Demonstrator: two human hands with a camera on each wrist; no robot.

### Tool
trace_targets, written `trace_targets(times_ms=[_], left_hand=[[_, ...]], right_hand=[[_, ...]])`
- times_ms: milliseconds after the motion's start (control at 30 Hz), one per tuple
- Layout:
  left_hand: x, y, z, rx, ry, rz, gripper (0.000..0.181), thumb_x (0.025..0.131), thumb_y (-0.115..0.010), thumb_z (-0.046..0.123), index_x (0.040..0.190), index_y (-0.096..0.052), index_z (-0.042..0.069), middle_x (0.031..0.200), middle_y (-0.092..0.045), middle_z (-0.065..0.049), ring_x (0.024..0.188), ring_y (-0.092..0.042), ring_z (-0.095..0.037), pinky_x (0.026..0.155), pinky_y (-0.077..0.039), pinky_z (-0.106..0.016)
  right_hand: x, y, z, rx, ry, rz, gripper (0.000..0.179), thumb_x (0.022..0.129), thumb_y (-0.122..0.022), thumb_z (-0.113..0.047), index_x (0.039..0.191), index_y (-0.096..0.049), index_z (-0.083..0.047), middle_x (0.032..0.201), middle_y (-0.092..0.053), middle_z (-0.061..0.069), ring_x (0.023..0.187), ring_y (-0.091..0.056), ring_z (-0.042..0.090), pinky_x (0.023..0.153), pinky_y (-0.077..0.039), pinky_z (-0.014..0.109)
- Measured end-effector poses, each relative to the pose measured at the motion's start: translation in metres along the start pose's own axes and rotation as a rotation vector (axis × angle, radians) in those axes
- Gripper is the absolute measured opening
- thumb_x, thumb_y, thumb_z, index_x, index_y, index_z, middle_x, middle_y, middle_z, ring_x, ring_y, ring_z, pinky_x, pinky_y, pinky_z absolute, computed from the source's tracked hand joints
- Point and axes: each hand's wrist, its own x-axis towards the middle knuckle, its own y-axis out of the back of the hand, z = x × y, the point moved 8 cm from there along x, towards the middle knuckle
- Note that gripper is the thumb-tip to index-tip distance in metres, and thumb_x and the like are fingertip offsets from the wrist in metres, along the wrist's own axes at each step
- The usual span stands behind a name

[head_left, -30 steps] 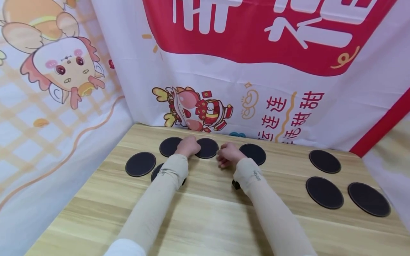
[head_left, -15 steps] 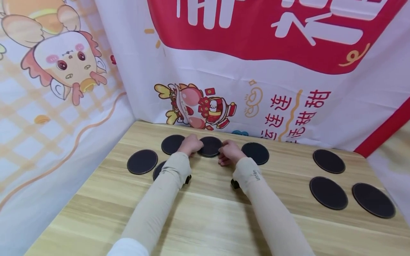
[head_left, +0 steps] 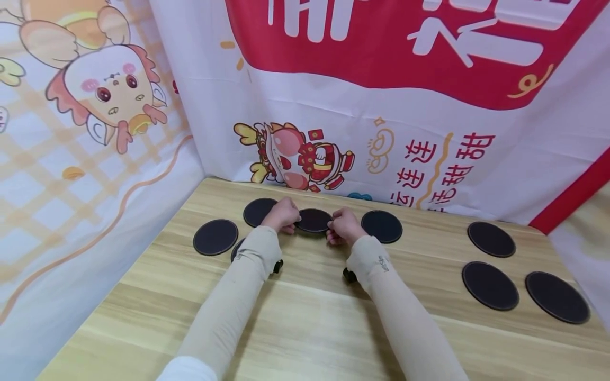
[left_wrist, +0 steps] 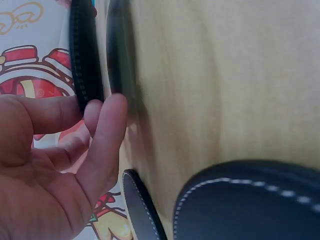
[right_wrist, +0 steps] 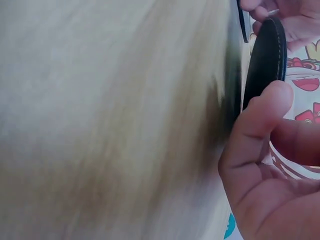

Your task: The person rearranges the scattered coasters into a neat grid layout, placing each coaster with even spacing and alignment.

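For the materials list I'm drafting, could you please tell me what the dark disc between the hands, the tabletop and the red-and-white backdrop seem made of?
Dark disc: probably matte leather or imitation leather, given the stitching along its edge.
Tabletop: apparently wood or wood-look laminate, faintly glossy, with pale grain.
Red-and-white backdrop: likely printed fabric, since it shows soft creases.

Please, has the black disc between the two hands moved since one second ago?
Yes, slightly. In the head view, the black disc now appears lower in the picture, its far rim farther from the table's back edge.
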Motion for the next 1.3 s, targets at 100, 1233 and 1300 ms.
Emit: trace_targets(times_ms=[100,1233,1300], left_hand=[[-0.001,-0.003,-0.003,0.021,0.008,-0.021,0.004,0.098,-0.059,0.001,0.098,-0.055,0.001,0.086,-0.057,-0.015,0.060,-0.057,-0.020,0.060,-0.060,-0.034],[-0.022,-0.008,0.012,0.499,-0.014,-0.041,0.021,0.098,-0.050,0.016,0.091,-0.065,0.003,0.067,-0.065,-0.013,0.045,-0.055,-0.019,0.047,-0.047,-0.032],[-0.024,-0.007,0.016,0.544,-0.037,-0.028,0.023,0.098,-0.051,0.018,0.087,-0.066,0.004,0.071,-0.066,-0.013,0.047,-0.056,-0.020,0.053,-0.047,-0.034]], right_hand=[[-0.002,-0.001,0.002,-0.024,-0.027,-0.023,0.051,0.104,-0.049,0.000,0.152,-0.033,-0.002,0.077,-0.061,0.014,0.055,-0.057,0.017,0.049,-0.052,0.029],[-0.021,-0.002,0.007,-0.293,0.008,-0.030,0.056,0.098,-0.052,0.001,0.150,-0.033,-0.006,0.070,-0.066,0.015,0.049,-0.060,0.020,0.046,-0.055,0.033],[-0.022,0.002,0.007,-0.310,0.013,-0.033,0.060,0.099,-0.053,-0.001,0.154,-0.030,-0.008,0.074,-0.067,0.017,0.051,-0.061,0.021,0.049,-0.056,0.035]])
